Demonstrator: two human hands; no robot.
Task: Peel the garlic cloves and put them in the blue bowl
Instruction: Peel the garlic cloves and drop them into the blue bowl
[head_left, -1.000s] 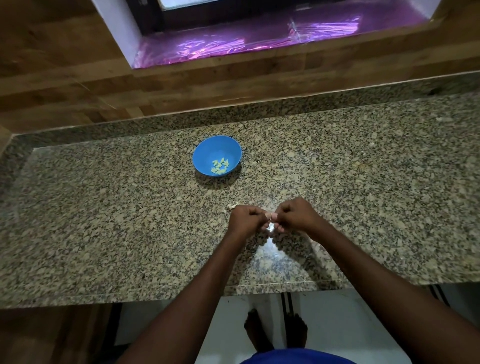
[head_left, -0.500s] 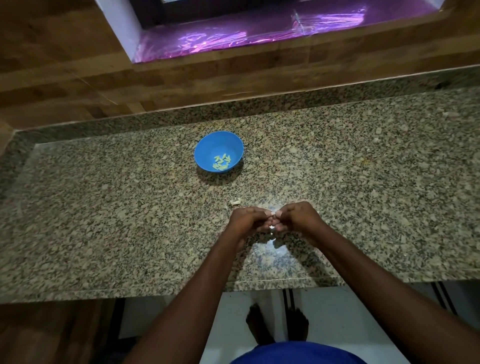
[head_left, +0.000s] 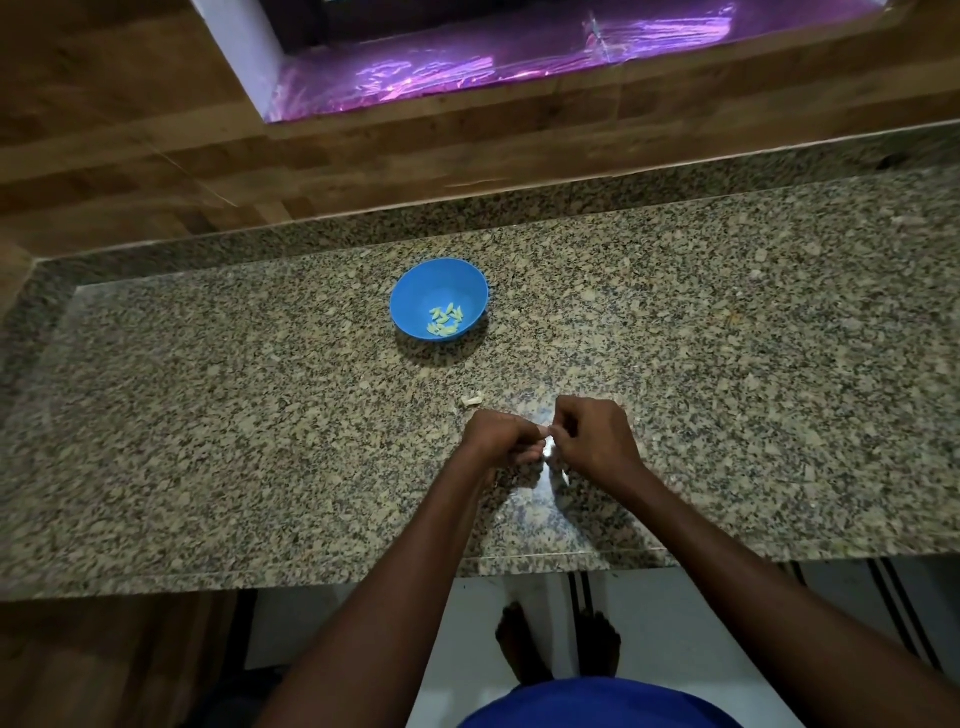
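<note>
Two hands, left hand (head_left: 500, 436) and right hand (head_left: 592, 439), pinch garlic clove (head_left: 548, 448) at near counter (head_left: 208, 441) edge. Slip: clove drops to floor, misses far blue bowl (head_left: 410, 301).

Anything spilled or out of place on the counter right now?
Only a small pale scrap lying loose on the granite counter, just beyond the left hand; clove or peel, I cannot tell. The blue bowl sits upright with the peeled cloves inside.
</note>
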